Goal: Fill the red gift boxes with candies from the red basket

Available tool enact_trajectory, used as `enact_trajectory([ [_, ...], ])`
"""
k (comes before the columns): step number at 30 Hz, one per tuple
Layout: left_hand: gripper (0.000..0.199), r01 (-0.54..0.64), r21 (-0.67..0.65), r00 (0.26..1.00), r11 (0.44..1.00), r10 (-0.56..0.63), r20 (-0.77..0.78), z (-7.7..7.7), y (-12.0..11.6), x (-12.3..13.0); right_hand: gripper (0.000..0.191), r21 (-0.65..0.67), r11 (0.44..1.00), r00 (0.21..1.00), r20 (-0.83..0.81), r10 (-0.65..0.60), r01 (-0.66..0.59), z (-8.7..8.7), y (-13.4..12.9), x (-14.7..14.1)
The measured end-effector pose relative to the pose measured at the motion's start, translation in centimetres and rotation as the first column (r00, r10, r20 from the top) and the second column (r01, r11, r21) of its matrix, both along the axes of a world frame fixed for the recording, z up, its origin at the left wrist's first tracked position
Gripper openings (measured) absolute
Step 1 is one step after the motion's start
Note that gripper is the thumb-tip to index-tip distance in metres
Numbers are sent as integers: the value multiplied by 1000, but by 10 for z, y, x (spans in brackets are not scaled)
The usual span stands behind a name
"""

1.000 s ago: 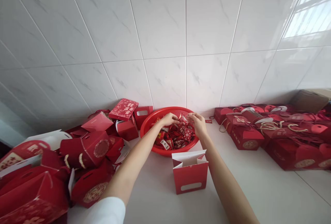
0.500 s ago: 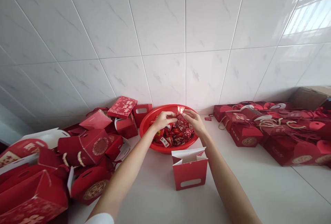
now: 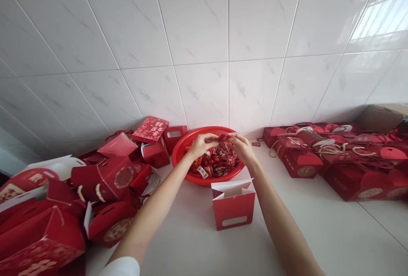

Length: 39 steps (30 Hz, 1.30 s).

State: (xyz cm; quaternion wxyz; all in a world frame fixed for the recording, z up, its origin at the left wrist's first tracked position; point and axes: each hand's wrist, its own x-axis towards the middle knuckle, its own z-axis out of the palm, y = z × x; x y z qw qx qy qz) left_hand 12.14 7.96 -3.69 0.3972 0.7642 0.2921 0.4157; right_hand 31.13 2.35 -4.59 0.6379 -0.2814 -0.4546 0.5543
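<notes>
A red plastic basket (image 3: 191,178) of wrapped sweets (image 3: 219,161) stands against the tiled wall. Over its middle, my left hand (image 3: 204,145) pinches the left side of a small red packet (image 3: 224,137). The fingers of my right hand (image 3: 241,146) are closed on the packet's right side, and both hands meet around it. In front of the basket, between my forearms, a red paper box (image 3: 234,211) stands upright with its top open, its white inside showing and an oblong cut-out low on its front.
Red gift boxes (image 3: 111,178) lie in a heap on the left. Closed red boxes with cord handles (image 3: 302,161) stand in rows on the right, a brown carton (image 3: 382,116) behind them. A small red card (image 3: 256,144) lies right of the basket.
The small packet, upright and shiny between my fingers before, now lies lower and flatter in them. The whole view has shifted slightly; the open box stands where it was.
</notes>
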Motion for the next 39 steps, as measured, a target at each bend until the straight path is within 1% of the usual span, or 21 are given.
enact_trajectory([
  [2,23,-45,152,999,987,48,-16,-1,3,1,27,-62,998,1000,-23,15,-17,1,1,2],
  [4,16,-78,285,995,955,91,-31,-1,4,2,34,-108,994,1000,-17,-1,-1,0,2,2],
  [8,14,-76,404,990,912,118,-81,-1,3,5,36,-90,996,994,111,5,5,-6,3,-1],
  [11,12,-90,437,979,895,160,-124,-1,1,6,35,-68,997,979,203,-11,25,-12,5,-3],
  [15,13,-209,389,938,897,297,-181,0,2,4,22,-29,984,942,295,-162,178,-16,8,-2],
  [16,16,-252,368,919,895,340,-199,-1,4,3,19,-15,983,936,310,-167,180,-16,9,-1],
  [17,19,-293,350,899,890,381,-215,-1,5,2,17,5,990,930,343,-134,141,-14,8,-1],
  [18,22,-330,336,881,882,416,-225,-1,7,1,18,27,998,912,405,-65,59,-13,7,0],
  [19,26,-362,326,866,873,444,-229,-2,9,0,20,37,998,863,503,32,-59,-10,6,0],
  [20,28,-384,318,856,867,464,-230,-3,11,-2,23,22,981,768,626,136,-192,-8,5,-1],
  [21,30,-399,310,848,863,476,-233,-4,13,-3,27,-26,953,628,747,220,-303,-6,3,-2],
  [22,30,-411,298,841,862,484,-241,-5,15,-4,31,-93,927,468,842,268,-363,-4,2,-4],
  [23,31,-418,284,835,863,488,-254,-6,17,-6,33,-154,917,330,900,284,-368,-2,0,-6],
  [24,30,-419,270,831,867,486,-272,-7,18,-7,34,-193,919,229,932,281,-344,-1,-1,-8],
  [25,29,-413,256,828,874,478,-294,-8,19,-8,34,-207,929,166,949,267,-308,1,-2,-10],
  [26,27,-401,242,827,883,463,-320,-9,20,-9,34,-203,939,140,958,249,-279,2,-3,-11],
  [27,26,-382,228,826,896,442,-350,-9,20,-9,34,-194,945,136,962,236,-264,2,-3,-11],
  [29,24,-328,199,825,923,383,-416,-10,19,-10,34,-174,951,155,963,219,-257,4,-4,-9],
  [33,29,-168,153,793,974,225,-565,-11,15,-7,41,-161,966,147,970,193,-204,5,-3,-1],
  [37,33,-19,114,685,993,96,-722,-16,17,0,29,-134,983,101,984,148,-128,1,-1,1],
  [39,47,14,109,617,994,78,-783,-21,24,2,25,-106,988,128,984,121,-115,-1,0,1],
])
